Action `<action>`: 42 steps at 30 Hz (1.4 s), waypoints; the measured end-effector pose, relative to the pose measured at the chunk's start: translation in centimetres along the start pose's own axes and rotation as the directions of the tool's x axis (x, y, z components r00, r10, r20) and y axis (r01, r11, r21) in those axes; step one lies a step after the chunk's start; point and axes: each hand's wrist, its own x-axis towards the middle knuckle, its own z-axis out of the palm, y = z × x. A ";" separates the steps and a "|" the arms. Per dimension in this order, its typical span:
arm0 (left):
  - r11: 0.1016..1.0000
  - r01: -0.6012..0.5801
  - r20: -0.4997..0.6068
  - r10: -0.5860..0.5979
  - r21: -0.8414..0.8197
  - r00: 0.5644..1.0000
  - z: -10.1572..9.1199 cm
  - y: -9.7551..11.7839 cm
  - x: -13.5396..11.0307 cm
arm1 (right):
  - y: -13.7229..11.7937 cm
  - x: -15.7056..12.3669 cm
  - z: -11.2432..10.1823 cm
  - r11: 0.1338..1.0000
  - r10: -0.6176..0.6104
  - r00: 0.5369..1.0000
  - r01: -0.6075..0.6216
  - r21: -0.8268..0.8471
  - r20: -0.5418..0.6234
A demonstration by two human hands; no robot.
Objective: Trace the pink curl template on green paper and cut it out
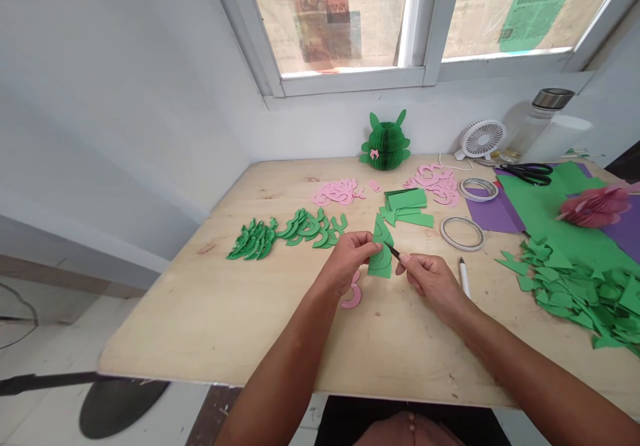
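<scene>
The green paper is over the counter, pinched in the left hand. The right hand holds a dark tool, its tip at the paper. A pink shape lies near the left hand.

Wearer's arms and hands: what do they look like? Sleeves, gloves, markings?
Left hand and right hand are both ungloved. Forearms are bare to the frame edge, no sleeves in view. No watch, bracelet, cable or marking visible. At the bottom edge, a dusty-pink garment with small pale button-like dots.
</scene>
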 end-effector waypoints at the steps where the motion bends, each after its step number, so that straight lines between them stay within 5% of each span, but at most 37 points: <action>1: 1.000 -0.002 0.000 0.002 0.004 1.000 0.0 0.0 0.0 | 0.0 0.0 0.0 1.000 0.001 1.000 -0.001 -0.001 0.000; 42: 1.000 -0.026 -0.001 0.026 0.001 1.000 -0.3 0.3 -0.1 | -0.4 -0.2 -0.2 0.998 -0.011 1.000 0.011 -0.056 0.004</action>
